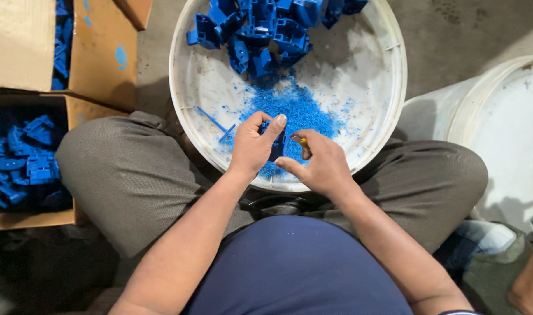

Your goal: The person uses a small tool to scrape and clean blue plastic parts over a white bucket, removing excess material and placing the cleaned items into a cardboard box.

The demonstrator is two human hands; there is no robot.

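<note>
1. Head view, left arm: the forearm comes up from the lower left, over the left thigh, with the wrist straight. The left hand sits above the near rim of the tub, its back to the camera.
2. Left grip: thumb and fingers are curled tight around a blue part. The thumb lies along the part's upper right edge, its nail showing.
3. Right arm: it comes up from the lower right across the right thigh. The right hand is just beside the left, the two nearly touching.
4. Right grip: the fingers are folded in on a small tool with a yellow bit showing. Most of the tool is hidden in the fist, so its kind cannot be told. The thumb points left towards the part.
5. The part: it is between the two hands, over the tub's near edge. Its long axis runs roughly up and down in the picture, tilted a little to the right. Which end faces where cannot be told.
6. In the tub: blue shavings lie just beyond the hands, and a heap of parts lies at the far side.
7. Around: a box with more blue parts stands left of the left knee, a second box behind it. A white bucket stands at the right.
</note>
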